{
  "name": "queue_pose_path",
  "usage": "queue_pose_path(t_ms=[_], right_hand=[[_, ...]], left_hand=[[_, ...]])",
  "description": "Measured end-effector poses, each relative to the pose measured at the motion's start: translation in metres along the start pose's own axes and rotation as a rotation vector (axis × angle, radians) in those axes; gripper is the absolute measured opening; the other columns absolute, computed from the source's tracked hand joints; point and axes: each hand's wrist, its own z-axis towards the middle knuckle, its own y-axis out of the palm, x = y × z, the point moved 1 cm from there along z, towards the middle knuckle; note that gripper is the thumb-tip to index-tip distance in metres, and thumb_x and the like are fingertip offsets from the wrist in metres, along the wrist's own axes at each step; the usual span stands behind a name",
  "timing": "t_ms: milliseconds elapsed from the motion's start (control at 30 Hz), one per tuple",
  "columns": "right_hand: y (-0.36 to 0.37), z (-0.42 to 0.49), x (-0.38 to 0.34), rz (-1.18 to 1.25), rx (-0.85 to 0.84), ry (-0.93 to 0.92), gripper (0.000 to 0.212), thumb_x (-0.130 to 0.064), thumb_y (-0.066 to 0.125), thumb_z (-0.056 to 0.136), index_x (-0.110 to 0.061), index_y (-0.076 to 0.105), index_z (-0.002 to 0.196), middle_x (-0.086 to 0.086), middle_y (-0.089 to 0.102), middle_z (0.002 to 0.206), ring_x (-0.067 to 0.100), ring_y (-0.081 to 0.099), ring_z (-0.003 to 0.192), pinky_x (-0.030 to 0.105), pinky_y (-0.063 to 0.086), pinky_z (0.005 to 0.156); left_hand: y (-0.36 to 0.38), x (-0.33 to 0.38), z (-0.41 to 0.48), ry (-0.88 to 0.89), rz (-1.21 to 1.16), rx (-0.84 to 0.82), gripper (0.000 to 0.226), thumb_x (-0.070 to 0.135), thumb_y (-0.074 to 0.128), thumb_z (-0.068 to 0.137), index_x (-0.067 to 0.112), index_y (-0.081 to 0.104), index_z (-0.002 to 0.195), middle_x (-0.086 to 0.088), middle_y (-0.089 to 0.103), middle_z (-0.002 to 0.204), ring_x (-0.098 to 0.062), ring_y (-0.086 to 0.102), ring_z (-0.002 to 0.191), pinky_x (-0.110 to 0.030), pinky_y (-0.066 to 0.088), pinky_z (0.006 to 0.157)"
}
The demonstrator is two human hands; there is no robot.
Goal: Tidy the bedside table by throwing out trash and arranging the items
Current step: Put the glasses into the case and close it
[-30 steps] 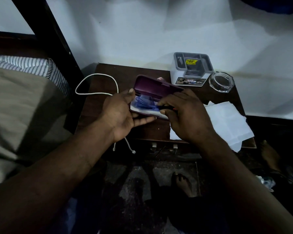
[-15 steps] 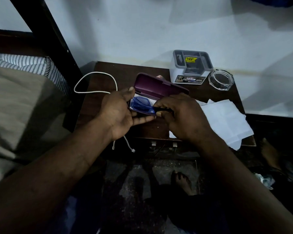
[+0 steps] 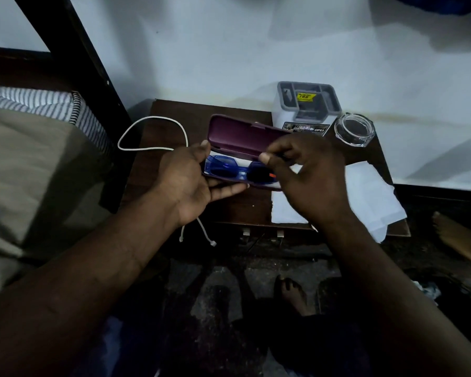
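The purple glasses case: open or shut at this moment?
Open. The purple glasses case has its lid tilted back, showing its lining, and the blue glasses lie in the lower half, which the left hand supports.

The scene is dim, with a cool bluish cast. The pale wall [image 3: 229, 55] is the brightest area and carries broad soft shadows across its upper right. The dark surface [image 3: 174, 112] and the floor [image 3: 229, 281] sink into near-black with grainy noise. The right hand [image 3: 310, 180] is slightly motion-blurred. Wide-angle distortion bends the bed frame [image 3: 74, 55] at the left edge.
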Motion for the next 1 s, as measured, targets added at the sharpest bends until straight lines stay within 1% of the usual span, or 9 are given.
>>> queue_pose_path(t_ms=[133, 233, 333, 533, 667, 733, 800, 900, 1000], right_hand=[[-0.009, 0.004, 0.006, 0.187, 0.241, 0.354, 0.017, -0.033, 0.077, 0.09, -0.019, 0.068, 0.091, -0.003, 0.075, 0.089, 0.013, 0.073, 0.084, 0.041, 0.059, 0.084], [-0.006, 0.004, 0.01, 0.391, 0.047, 0.687, 0.033, -0.047, 0.069, 0.097, -0.017, 0.069, 0.111, 0.004, 0.077, 0.107, 0.026, 0.076, 0.102, 0.052, 0.06, 0.095], [0.0, 0.001, 0.002, 0.772, -0.155, 0.89, 0.049, -0.061, 0.053, 0.1, -0.02, 0.066, 0.124, 0.006, 0.074, 0.124, 0.032, 0.078, 0.102, 0.055, 0.065, 0.081], [-0.003, 0.0, 0.003, 1.011, -0.195, 0.886, 0.057, -0.068, 0.041, 0.102, -0.024, 0.075, 0.117, 0.005, 0.079, 0.117, 0.032, 0.078, 0.101, 0.045, 0.064, 0.072], [-0.001, 0.002, 0.004, 1.024, -0.139, 0.891, 0.029, -0.033, 0.057, 0.106, -0.011, 0.075, 0.108, 0.006, 0.077, 0.107, 0.024, 0.077, 0.09, 0.037, 0.064, 0.071], [0.002, 0.002, 0.005, 0.98, -0.144, 0.854, 0.015, -0.011, 0.063, 0.101, -0.009, 0.074, 0.112, 0.008, 0.077, 0.107, 0.021, 0.074, 0.093, 0.032, 0.063, 0.07], [0.005, 0.001, 0.005, 0.964, -0.129, 0.832, 0.019, -0.003, 0.067, 0.097, -0.009, 0.072, 0.114, 0.014, 0.075, 0.118, 0.022, 0.072, 0.098, 0.031, 0.062, 0.071], [0.006, 0.002, 0.005, 0.96, -0.082, 0.806, 0.023, 0.0, 0.069, 0.094, -0.011, 0.068, 0.114, 0.02, 0.069, 0.129, 0.024, 0.071, 0.098, 0.035, 0.063, 0.072], [0.007, 0.003, 0.006, 0.979, -0.061, 0.846, 0.025, -0.001, 0.071, 0.093, -0.012, 0.063, 0.114, 0.017, 0.07, 0.122, 0.024, 0.074, 0.09, 0.035, 0.064, 0.071]], left_hand=[[0.0, 0.0, 0.0, 0.009, -0.011, 0.019, 0.026, 0.025, 0.045, 0.11, 0.008, 0.053, 0.127, -0.027, 0.074, 0.109, -0.045, 0.076, 0.091, -0.055, 0.061, 0.068], [0.002, -0.002, -0.002, 0.007, -0.002, 0.009, 0.027, 0.027, 0.044, 0.11, 0.008, 0.055, 0.125, -0.025, 0.075, 0.109, -0.043, 0.076, 0.092, -0.054, 0.062, 0.069], [0.003, -0.003, -0.002, -0.013, 0.003, -0.006, 0.034, 0.032, 0.048, 0.108, 0.007, 0.056, 0.129, -0.025, 0.072, 0.118, -0.043, 0.075, 0.097, -0.052, 0.062, 0.069], [-0.001, 0.001, 0.0, -0.019, 0.0, -0.089, 0.069, 0.068, 0.036, 0.101, 0.014, 0.061, 0.136, -0.016, 0.074, 0.123, -0.04, 0.073, 0.107, -0.052, 0.062, 0.081], [-0.001, 0.002, 0.002, -0.028, -0.04, -0.083, 0.08, 0.079, 0.035, 0.094, 0.012, 0.063, 0.129, -0.015, 0.075, 0.119, -0.037, 0.075, 0.104, -0.052, 0.061, 0.083], [0.002, 0.001, 0.001, 0.003, 0.008, -0.073, 0.062, 0.067, 0.051, 0.096, 0.012, 0.065, 0.12, -0.013, 0.077, 0.116, -0.031, 0.076, 0.101, -0.048, 0.062, 0.08], [0.005, -0.003, 0.001, 0.038, 0.091, -0.042, 0.034, 0.036, 0.068, 0.097, 0.01, 0.066, 0.118, -0.012, 0.076, 0.112, -0.025, 0.076, 0.095, -0.038, 0.063, 0.075], [0.005, -0.006, 0.002, 0.075, 0.152, 0.008, 0.04, 0.017, 0.073, 0.093, 0.003, 0.061, 0.129, -0.015, 0.073, 0.114, -0.028, 0.075, 0.093, -0.029, 0.061, 0.069], [0.004, -0.004, 0.002, 0.12, 0.172, 0.022, 0.03, 0.014, 0.073, 0.093, 0.002, 0.064, 0.119, -0.016, 0.075, 0.109, -0.03, 0.077, 0.087, -0.025, 0.06, 0.063]])
